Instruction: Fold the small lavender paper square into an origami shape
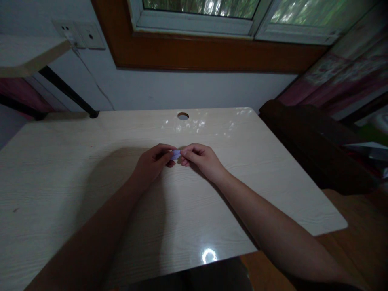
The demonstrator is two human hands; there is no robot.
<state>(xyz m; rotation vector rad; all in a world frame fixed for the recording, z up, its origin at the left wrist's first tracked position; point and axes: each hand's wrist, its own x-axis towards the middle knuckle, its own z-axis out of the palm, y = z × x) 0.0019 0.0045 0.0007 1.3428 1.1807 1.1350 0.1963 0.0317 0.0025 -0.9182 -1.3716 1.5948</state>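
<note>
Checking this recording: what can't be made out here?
All in the head view:
Small purple thing: too small and blurred to identify; left hand and right hand cover its ends.
Window: top cut off by the upper edge.
Shelf: left edge cuts it off.
Things at far right: dim, blurred, some cut by the right edge.

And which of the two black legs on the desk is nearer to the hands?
The leg farther right, below the shelf board: its foot stands closer to the left hand pinching the lilac piece. The other leg enters at the picture's left edge.
</note>
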